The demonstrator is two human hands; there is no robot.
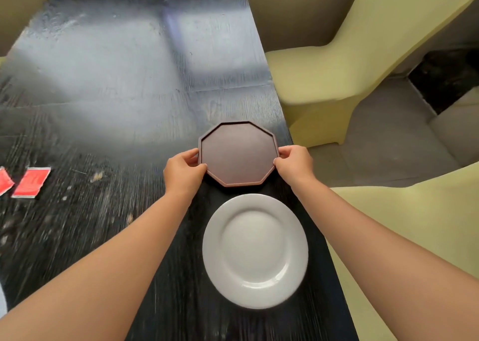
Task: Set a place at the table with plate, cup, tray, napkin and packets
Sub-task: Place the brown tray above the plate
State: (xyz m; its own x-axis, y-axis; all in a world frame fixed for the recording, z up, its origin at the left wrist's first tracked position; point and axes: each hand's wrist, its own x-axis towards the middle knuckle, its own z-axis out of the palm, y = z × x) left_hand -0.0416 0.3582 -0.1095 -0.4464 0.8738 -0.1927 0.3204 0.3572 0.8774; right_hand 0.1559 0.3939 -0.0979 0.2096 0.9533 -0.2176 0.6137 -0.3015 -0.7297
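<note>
1. Two hands grasp one thing: the left hand pinches the near-left edge of the brown octagonal plastic tray, thumb over the raised rim and fingers curled beside it, and the right hand pinches the right edge the same way.

2. That tray sits at or just above the black wood-grain table, close to the table's right edge and just beyond the round white ceramic plate; whether its underside touches the wood I cannot tell.

3. Risk, as I judge it: the tray's near edge lies just beside the plate's far rim, so drawing it toward the body could knock or ride up onto the plate.

4. A second risk is the table edge to the right; a shove that way would leave the tray overhanging, with the pale yellow covered chair and the floor below.

5. Both grips are light fingertip pinches on a shallow rim, so a quick lift could let one side slip and tilt.

6. Orientation: the tray lies flat, open face up. It has no real long axis, being nearly as wide as deep; a flat side faces the plate.

7. Two red flat packets lie well apart at the far left; cup and napkin are not in view.
</note>
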